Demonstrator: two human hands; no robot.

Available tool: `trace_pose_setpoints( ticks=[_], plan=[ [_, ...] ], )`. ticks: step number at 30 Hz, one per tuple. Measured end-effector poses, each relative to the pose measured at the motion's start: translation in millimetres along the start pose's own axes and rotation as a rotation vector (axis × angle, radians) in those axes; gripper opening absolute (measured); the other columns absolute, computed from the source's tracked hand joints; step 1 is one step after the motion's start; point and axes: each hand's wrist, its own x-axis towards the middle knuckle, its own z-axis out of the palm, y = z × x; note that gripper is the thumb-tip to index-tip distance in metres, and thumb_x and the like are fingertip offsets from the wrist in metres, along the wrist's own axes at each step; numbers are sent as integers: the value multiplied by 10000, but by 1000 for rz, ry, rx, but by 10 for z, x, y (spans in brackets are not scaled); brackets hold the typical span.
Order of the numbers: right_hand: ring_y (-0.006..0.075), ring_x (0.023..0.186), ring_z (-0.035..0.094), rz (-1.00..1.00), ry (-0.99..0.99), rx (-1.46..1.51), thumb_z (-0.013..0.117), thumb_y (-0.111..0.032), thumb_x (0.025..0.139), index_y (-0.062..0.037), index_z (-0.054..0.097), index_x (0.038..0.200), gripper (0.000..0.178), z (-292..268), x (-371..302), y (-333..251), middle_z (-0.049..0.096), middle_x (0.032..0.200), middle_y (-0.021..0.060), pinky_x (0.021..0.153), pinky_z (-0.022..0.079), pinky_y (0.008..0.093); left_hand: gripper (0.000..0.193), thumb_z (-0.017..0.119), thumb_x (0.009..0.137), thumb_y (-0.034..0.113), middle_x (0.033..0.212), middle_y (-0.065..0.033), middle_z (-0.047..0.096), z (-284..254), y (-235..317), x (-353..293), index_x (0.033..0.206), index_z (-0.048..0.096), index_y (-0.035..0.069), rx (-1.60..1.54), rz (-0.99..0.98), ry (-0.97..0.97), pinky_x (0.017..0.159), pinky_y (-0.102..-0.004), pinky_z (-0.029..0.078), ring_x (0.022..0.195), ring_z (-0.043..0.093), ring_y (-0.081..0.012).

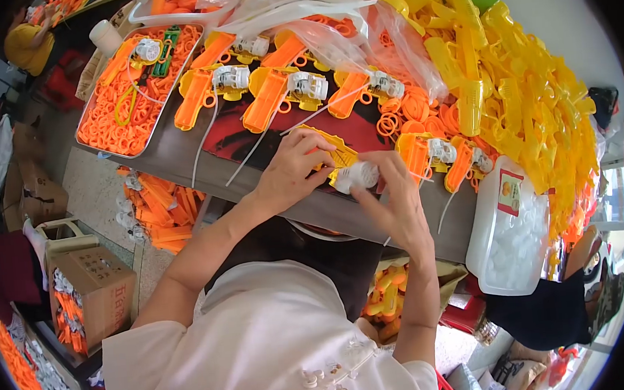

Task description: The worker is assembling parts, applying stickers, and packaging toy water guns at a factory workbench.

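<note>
Close to the table's front edge, my left hand [296, 165] has its fingers bent around the near side of a yellow toy gun shell [341, 149]. My right hand [394, 197] grips a white round plastic mechanism [357, 177] at the shell's lower end. Whether the mechanism is seated in the shell or just against it, I cannot tell. Beyond my hands lie several half-built toy guns, such as one with an orange part [266, 99] in a yellow shell and a white mechanism [308, 87]. Thin pale tubes [253, 150] trail from some toward the front edge.
A metal tray [86, 132] of orange rings stands at the left. Yellow shells [515, 76] are heaped at the right, above a white tub [508, 253] of translucent parts. Plastic bags [275, 3] lie at the back. A person in yellow [28, 47] sits far left.
</note>
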Motion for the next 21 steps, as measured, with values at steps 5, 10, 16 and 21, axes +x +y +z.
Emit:
trace_pose_setpoints(
  ticks=[5,10,16,21],
  plan=[
    [151,534,548,362,295,141,584,-266,954,19,583,943,286,333,82,394,517,591,84,505,400,320,266,733,727,22,1065,-53,604,74,39,12,955,598,44,13,-44,43,963,-396,419,1089,528,-290],
    [173,467,529,612,253,215,520,-347,981,26,584,807,416,313,173,378,564,624,115,501,406,341,488,704,776,81,1246,-114,537,-101,128,132,1232,528,73,-32,-56,148,1002,-415,394,1187,495,-283],
    [265,609,601,478,147,-16,502,-294,986,5,612,937,322,241,192,347,627,743,133,561,440,369,576,735,757,88,1191,-87,577,37,60,440,1303,549,92,372,253,-163,971,-362,442,1131,541,-246],
    [262,929,579,94,303,-318,638,-199,878,-62,609,1072,240,222,-29,446,619,959,94,835,414,391,579,743,739,1,1168,-106,588,-184,11,324,1286,563,65,-256,-108,-118,961,-361,472,1109,575,-265]
  ],
)
